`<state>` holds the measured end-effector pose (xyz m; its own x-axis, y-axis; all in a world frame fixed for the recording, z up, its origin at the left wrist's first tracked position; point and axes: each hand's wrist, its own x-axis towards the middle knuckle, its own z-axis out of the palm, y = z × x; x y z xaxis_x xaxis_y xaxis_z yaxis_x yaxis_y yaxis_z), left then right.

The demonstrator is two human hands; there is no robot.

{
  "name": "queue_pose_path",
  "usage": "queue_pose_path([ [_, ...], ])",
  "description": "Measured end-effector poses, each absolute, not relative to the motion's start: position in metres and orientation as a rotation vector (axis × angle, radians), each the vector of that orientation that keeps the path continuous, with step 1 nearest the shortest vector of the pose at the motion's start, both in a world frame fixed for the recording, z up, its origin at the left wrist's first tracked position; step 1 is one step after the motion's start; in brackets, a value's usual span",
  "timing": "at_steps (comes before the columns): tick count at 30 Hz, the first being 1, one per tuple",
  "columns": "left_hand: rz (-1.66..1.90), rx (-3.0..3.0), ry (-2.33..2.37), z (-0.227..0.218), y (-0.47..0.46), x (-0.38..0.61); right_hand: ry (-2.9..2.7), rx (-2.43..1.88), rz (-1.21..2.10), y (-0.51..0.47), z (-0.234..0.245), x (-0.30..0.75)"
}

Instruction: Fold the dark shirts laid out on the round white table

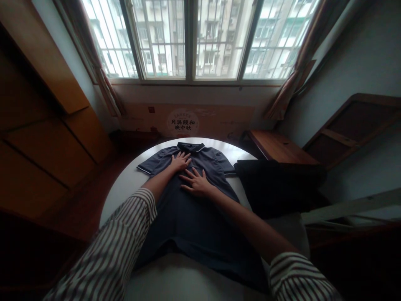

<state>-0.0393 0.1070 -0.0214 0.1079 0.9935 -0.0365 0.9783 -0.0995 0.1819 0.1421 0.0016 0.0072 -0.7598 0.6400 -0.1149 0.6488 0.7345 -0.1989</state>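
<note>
A dark navy polo shirt (pixel 181 213) lies spread out on a round white table (pixel 117 198), its collar toward the window and its hem toward me. White trim edges the collar and the short sleeves. My left hand (pixel 181 162) rests flat on the upper chest just below the collar, fingers apart. Lower and to the right, my right hand (pixel 197 184) presses on the middle of the chest with its fingers spread. Neither hand grips the cloth. The hem is slightly wavy near the front of the table.
Dark folded cloth (pixel 269 184) sits at the table's right side. Beyond it stands a wooden desk (pixel 278 146). Orange-brown cabinets (pixel 46 146) line the left. A printed banner (pixel 216 119) hangs under the barred window (pixel 163 42), with curtains (pixel 108 90) at both sides.
</note>
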Motion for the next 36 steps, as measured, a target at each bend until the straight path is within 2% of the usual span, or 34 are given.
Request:
queue_pose_path([
  [6, 0.154, 2.226, 2.009, -0.026, 0.122, -0.043, 2.964, 1.085, -0.334, -0.012, 0.001, 0.135],
  [13, 0.153, 2.218, 1.986, -0.024, 0.120, -0.043, 3.155, 0.371, -0.643, -0.133, 0.008, 0.166],
  [17, 0.407, 2.225, 2.151, -0.023, 0.112, -0.035, 3.118, 0.099, -0.802, -0.186, 0.017, 0.179],
  [21, 0.664, 2.110, 2.408, -0.022, 0.096, -0.038, 3.090, 0.122, -0.863, -0.203, 0.021, 0.183],
  [27, 0.519, 1.549, 2.761, -0.020, 0.068, -0.106, 3.116, 0.137, -0.894, -0.203, 0.022, 0.182],
  [36, 0.412, 1.349, 2.743, -0.002, 0.051, -0.198, 3.140, 0.038, -0.876, -0.216, 0.014, 0.183],
])
